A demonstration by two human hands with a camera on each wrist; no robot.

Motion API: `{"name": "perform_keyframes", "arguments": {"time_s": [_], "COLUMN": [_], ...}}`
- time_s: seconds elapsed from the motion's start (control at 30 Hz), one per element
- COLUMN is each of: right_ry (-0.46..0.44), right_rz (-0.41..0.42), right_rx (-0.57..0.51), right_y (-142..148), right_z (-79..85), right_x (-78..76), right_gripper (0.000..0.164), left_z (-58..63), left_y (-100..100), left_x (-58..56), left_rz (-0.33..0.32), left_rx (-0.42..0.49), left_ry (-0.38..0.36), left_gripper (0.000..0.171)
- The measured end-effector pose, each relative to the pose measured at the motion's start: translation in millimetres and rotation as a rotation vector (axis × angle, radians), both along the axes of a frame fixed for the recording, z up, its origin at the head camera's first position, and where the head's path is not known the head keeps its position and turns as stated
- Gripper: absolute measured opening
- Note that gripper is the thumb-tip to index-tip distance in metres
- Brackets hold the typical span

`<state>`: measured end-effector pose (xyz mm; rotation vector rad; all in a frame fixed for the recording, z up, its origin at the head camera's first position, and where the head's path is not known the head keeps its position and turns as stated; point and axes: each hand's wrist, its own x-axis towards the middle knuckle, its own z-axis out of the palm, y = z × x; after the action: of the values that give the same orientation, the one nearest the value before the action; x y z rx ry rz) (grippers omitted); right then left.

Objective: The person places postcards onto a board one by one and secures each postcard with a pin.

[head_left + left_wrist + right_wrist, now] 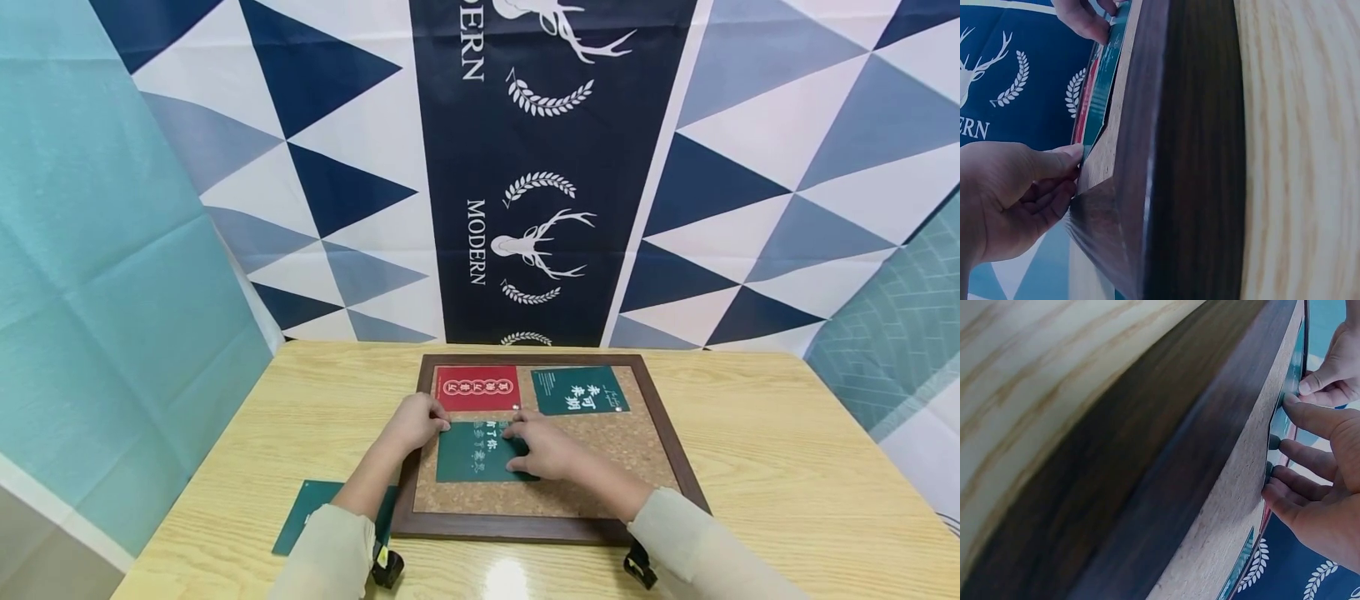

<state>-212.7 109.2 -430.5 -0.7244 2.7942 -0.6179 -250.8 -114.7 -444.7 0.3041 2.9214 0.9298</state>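
Note:
A green card point(459, 458) with white lettering lies on a cork board point(622, 454) in a dark wooden frame. My left hand point(414, 422) pinches the card's upper left corner between thumb and finger; the left wrist view shows this thumb point(1063, 159) at the card's end. My right hand point(546, 446) lies at the card's right side, fingers spread, with fingertips and thumb touching its face. In the right wrist view these fingers point(1310, 459) rest on the card, and its lower edge stands slightly off the cork.
Higher on the board are a red card point(477, 388) and another green card point(577, 390), each with a small pin at a corner. One more green card point(300, 508) lies on the wooden table point(225, 467), partly under the left forearm. A patterned cloth point(360, 167) hangs behind.

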Motion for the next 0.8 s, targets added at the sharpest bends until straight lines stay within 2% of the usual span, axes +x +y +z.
{"name": "perform_keyframes", "arguments": {"time_s": [0.23, 0.5, 0.63, 0.8], "right_ry": [0.004, 0.016, 0.034, 0.035], "right_rz": [-0.012, -0.003, 0.002, -0.007], "right_rx": [0.005, -0.008, -0.015, -0.028], "right_y": [-1, -2, -1, 1], "right_z": [1.4, -0.8, -1.9, -1.2], "right_x": [0.3, 0.3, 0.4, 1.4], "right_gripper": [0.041, 0.041, 0.042, 0.041], "left_z": [3.9, 0.8, 0.4, 0.8], "left_y": [3, -3, -9, -17], "left_x": [4.9, 11.7, 14.4, 18.3], "left_rz": [0.050, 0.008, 0.006, 0.032], "left_rx": [0.038, 0.027, 0.075, 0.150], "left_ry": [-0.018, 0.043, 0.052, 0.021], "left_gripper": [0.009, 0.011, 0.010, 0.013]}}
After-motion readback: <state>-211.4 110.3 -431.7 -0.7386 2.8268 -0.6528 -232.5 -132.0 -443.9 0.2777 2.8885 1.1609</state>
